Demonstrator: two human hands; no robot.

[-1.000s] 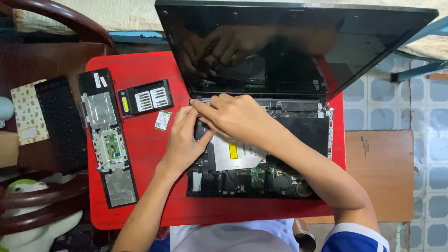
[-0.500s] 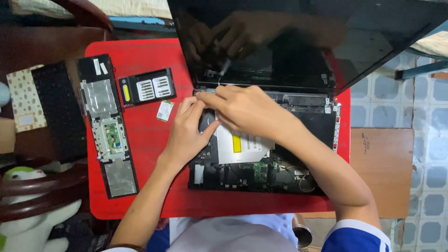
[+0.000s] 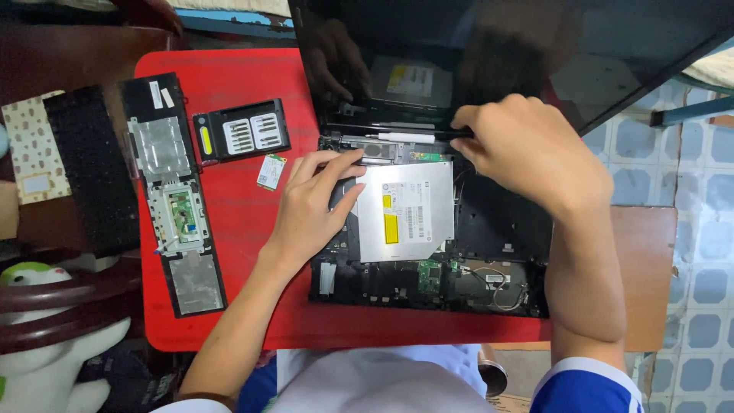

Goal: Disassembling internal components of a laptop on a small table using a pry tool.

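Observation:
An opened laptop (image 3: 428, 291) lies on a red table (image 3: 245, 306), its dark screen (image 3: 520, 53) tilted up at the back. A silver optical drive (image 3: 409, 210) sits in the exposed base. My left hand (image 3: 310, 206) rests on the drive's left edge, fingers spread toward the hinge. My right hand (image 3: 524, 149) grips a screwdriver (image 3: 405, 136) with a white and black shaft, lying along the hinge line and pointing left. A green circuit board (image 3: 432, 271) and loose wires (image 3: 501, 287) show near the base's front.
To the left lie a removed palmrest with touchpad board (image 3: 174, 199), a black cover panel (image 3: 241, 131), a small wireless card (image 3: 270, 171) and a black keyboard (image 3: 90, 172). A wooden chair (image 3: 61, 294) and a white plush toy (image 3: 46, 359) stand at lower left. Tiled floor lies on the right.
My right hand has lifted off the drive and moved right and back, holding the screwdriver along the hinge. The left hand stays on the drive. The silver drive is uncovered.

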